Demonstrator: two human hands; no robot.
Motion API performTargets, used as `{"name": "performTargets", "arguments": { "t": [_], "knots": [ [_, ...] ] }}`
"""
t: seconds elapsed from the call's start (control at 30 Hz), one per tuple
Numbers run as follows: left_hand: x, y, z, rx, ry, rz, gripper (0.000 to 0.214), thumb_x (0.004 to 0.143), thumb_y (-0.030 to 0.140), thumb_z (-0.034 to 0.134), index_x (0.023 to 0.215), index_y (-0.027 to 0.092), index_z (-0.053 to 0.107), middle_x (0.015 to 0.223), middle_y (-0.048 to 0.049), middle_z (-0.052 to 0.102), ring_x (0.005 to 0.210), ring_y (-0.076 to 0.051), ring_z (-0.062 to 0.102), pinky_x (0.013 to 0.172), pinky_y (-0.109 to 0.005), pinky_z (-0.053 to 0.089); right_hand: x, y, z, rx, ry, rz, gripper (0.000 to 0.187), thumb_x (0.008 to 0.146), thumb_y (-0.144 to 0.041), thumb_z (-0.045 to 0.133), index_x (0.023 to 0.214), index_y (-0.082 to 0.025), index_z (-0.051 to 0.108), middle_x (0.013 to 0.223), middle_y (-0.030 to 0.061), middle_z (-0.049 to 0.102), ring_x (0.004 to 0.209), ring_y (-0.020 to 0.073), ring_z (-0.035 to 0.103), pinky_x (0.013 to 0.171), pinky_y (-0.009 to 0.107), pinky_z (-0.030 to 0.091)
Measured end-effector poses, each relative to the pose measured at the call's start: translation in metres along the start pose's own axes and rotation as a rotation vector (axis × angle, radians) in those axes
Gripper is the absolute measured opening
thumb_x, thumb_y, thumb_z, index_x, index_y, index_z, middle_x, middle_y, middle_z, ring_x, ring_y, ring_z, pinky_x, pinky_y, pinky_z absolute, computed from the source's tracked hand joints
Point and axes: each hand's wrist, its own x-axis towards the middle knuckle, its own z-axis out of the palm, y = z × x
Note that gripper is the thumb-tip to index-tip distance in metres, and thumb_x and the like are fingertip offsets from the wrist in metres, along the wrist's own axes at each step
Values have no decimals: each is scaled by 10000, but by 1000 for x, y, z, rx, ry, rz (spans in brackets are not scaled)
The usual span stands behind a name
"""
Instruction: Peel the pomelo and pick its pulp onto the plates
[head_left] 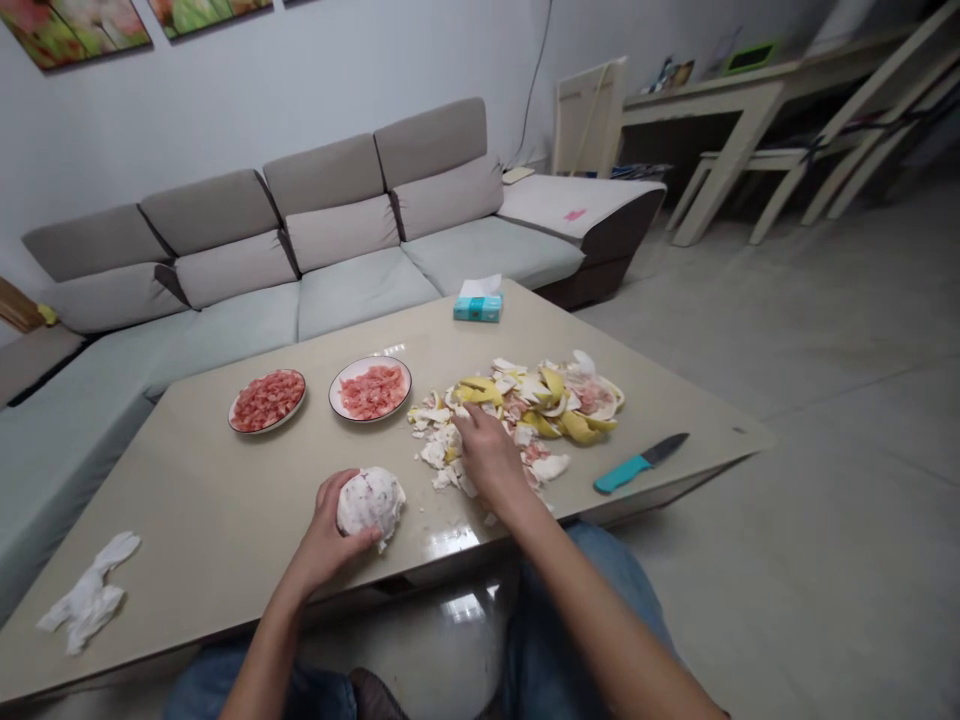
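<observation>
Head view shows first a grey sofa [352,283], well beyond the left grip, then the table [210,540] under it. Right of this grip lies a heap of peel [577,425]; the right hand [491,455] reaches to it, but if it pinches something, I cannot tell. Beyond the grip stand two plates [335,402] with red pulp [373,392]. Left hand [324,535] curls around the white fruit [371,505], near the table edge — a loose hold could let it roll off. Farther right, the bare knife [641,463] — a careless forearm could push it down.
</observation>
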Motion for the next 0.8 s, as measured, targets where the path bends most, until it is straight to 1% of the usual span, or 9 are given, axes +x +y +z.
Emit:
{"name": "performTargets", "arguments": {
  "t": [0.13, 0.2, 0.27, 0.33, 0.4, 0.47, 0.53, 0.6, 0.8],
  "knots": [
    [1, 10, 8, 126, 128, -7, 667, 714, 370, 722, 1312, 232, 459, 1334, -114, 455, 1292, -296, 425, 1124, -504, 311, -18, -25, 8, 106, -48, -190, 206, 881, -145, 565, 1012, -192, 716, 1192, 118, 666, 1042, 252, 602, 930, 394, 451],
    [2, 15, 14, 166, 187, -15, 667, 730, 372, 711, 1324, 229, 442, 1318, -117, 459, 1273, -298, 436, 1110, -516, 328, -23, -37, 10, 119, -83, -268, 190, 876, -129, 576, 984, -198, 715, 1152, 97, 686, 1055, 255, 600, 1000, 452, 402],
    [3, 18, 19, 181, 200, -11, 646, 742, 346, 701, 1321, 226, 438, 1302, -116, 463, 1255, -293, 447, 1106, -514, 335, -24, -44, 9, 66, -96, -261, 219, 862, -80, 569, 1010, -168, 705, 1165, 124, 678, 1104, 278, 581, 1062, 513, 327],
    [4, 19, 22, 178, 189, -10, 624, 751, 312, 687, 1315, 223, 436, 1298, -115, 460, 1247, -284, 452, 1108, -507, 334, -23, -48, 6, 24, -86, -209, 262, 853, -44, 554, 1063, -125, 687, 1217, 182, 643, 1137, 294, 565, 1076, 526, 304],
    [4, 19, 22, 165, 182, -12, 626, 749, 288, 682, 1319, 231, 428, 1306, -111, 451, 1253, -281, 449, 1112, -505, 331, -22, -50, 3, 61, -72, -186, 275, 854, -46, 549, 1089, -113, 677, 1267, 211, 605, 1132, 291, 567, 1054, 502, 341],
    [5, 18, 20, 149, 167, -8, 635, 743, 280, 685, 1320, 240, 424, 1307, -105, 450, 1263, -279, 443, 1115, -501, 328, -23, -55, 2, 180, -88, -237, 243, 866, -78, 558, 1061, -144, 687, 1235, 174, 631, 1082, 262, 591, 981, 425, 421],
    [5, 17, 17, 139, 146, 1, 638, 742, 281, 687, 1320, 237, 421, 1304, -103, 455, 1272, -274, 436, 1118, -488, 327, -26, -63, 2, 310, -137, -323, 183, 888, -127, 566, 1002, -179, 699, 1098, 108, 691, 997, 216, 614, 877, 327, 469],
    [5, 16, 15, 135, 127, 12, 634, 744, 280, 683, 1319, 228, 419, 1303, -104, 459, 1271, -267, 435, 1116, -471, 332, -28, -72, 4, 358, -190, -383, 147, 908, -156, 562, 952, -185, 699, 965, 67, 705, 918, 184, 618, 801, 271, 470],
    [5, 16, 17, 128, 130, 38, 617, 737, 245, 681, 1299, 233, 428, 1291, -100, 465, 1251, -261, 447, 1101, -462, 348, -23, -88, 1, 115, -336, -471, 129, 886, -95, 568, 937, -122, 682, 901, 106, 680, 850, 222, 614, 696, 295, 462]
  ]
}}
